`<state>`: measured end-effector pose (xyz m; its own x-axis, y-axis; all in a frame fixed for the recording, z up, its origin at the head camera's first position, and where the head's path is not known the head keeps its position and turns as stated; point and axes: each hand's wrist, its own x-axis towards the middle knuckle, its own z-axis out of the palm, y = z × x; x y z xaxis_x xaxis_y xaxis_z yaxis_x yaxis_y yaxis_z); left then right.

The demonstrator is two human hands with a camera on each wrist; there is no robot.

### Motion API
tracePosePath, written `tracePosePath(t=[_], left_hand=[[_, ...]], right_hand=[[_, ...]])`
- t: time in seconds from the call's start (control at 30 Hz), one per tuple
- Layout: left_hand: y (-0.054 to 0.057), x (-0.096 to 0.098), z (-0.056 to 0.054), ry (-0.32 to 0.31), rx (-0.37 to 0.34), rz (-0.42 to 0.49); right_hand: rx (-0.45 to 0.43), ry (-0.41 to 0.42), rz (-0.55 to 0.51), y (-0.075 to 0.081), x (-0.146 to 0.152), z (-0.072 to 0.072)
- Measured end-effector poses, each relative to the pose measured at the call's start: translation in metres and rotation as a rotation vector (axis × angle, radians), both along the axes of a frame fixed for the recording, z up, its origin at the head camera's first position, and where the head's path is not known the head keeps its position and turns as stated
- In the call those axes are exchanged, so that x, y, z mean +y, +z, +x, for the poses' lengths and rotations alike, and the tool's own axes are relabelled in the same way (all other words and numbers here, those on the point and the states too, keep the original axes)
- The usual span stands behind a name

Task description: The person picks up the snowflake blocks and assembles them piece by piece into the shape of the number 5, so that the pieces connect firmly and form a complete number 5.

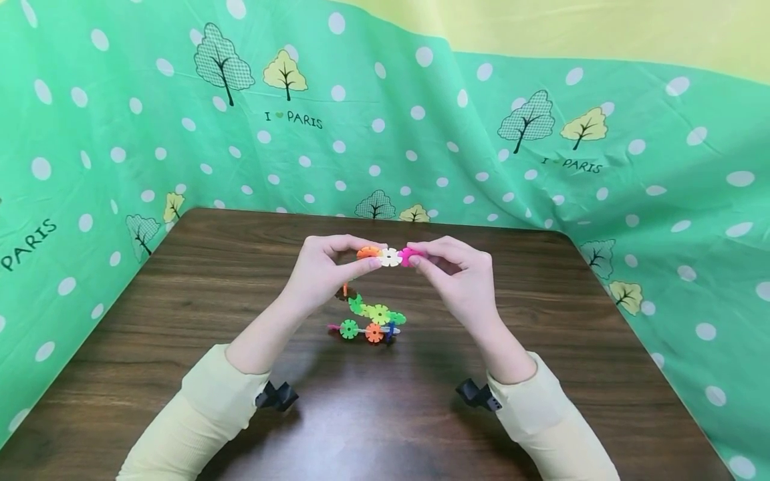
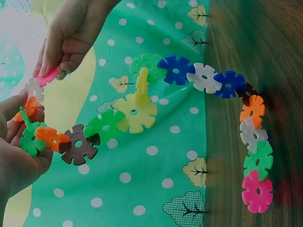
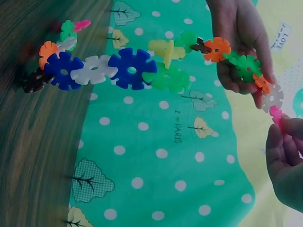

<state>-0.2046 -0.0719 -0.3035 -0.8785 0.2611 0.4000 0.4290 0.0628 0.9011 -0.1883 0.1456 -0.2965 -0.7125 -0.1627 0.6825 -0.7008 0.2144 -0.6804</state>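
A chain of colourful notched plastic discs, like snowflake building discs, hangs from between the two hands. My left hand (image 1: 317, 272) pinches an orange disc (image 1: 368, 252) near the upper end. Fingers and thumb of my right hand (image 1: 466, 284) pinch a pink disc (image 1: 411, 256) at that end. A white disc (image 1: 391, 257) sits between these two, overlapping both. Below the left hand, the left wrist view shows green, orange, brown (image 2: 78, 144) and yellow discs (image 2: 137, 113), then blue (image 2: 175, 70) and white ones. The lower end finishes in a pink disc (image 2: 257, 191) low over the table.
The brown wood-grain table (image 1: 385, 414) lies under both hands. Green dotted cloth (image 1: 373, 147) with printed trees surrounds its back and sides. A black device (image 1: 278, 395) is strapped at the left cuff, and another black device (image 1: 478, 394) at the right.
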Motion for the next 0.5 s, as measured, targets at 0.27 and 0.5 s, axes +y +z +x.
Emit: tracePosePath(t=[0.27, 0.5], left_hand=[[0.000, 0.005, 0.000, -0.035, -0.028, 0.038], [-0.001, 0.004, 0.002, -0.017, -0.006, -0.003]], right_hand=[[-0.061, -0.003, -0.019, 0.014, -0.003, 0.011], [-0.018, -0.042, 0.026, 0.010, 0.000, 0.011]])
